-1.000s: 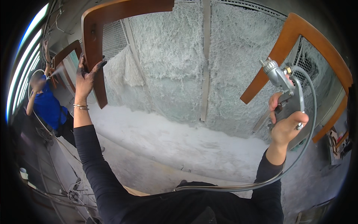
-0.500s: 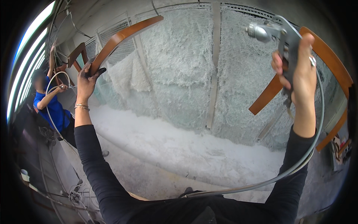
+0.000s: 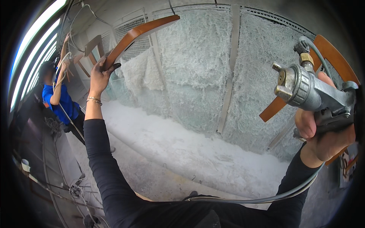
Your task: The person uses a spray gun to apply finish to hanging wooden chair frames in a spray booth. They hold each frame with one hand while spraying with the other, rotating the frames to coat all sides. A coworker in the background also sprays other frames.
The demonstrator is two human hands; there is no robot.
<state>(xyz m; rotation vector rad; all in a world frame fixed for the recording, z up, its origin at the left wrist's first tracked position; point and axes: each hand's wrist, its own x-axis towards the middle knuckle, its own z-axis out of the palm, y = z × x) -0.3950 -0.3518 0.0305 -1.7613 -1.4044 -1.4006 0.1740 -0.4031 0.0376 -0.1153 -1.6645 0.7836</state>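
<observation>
Raised at the upper left, my left hand (image 3: pixel 99 78), dark-stained at the fingers, is closed round the lower end of a bent, brown wooden furniture part (image 3: pixel 133 37). That part slants up to the right. On the right my right hand (image 3: pixel 330 146) grips a metal spray gun (image 3: pixel 304 86), its round nozzle pointing left and close to the camera. Some of its fingers are hidden behind the gun. A grey hose (image 3: pixel 243 201) loops from the right arm across my waist. Behind the gun hangs another curved brown wooden part (image 3: pixel 330 56), partly covered.
A co-worker in a blue shirt (image 3: pixel 62 104) stands at the left, arms raised, beside a hanging angled frame (image 3: pixel 92 46). Shaggy white filter panels (image 3: pixel 194 60) line the wall ahead. White residue (image 3: pixel 167 138) lies along its foot. Cables and a pipe (image 3: pixel 36 180) run at the lower left.
The spray gun has turned and come nearer the camera, its nozzle now lower. The view has shifted, so my left hand and the wooden part appear farther right. The co-worker's lower hand has risen.
</observation>
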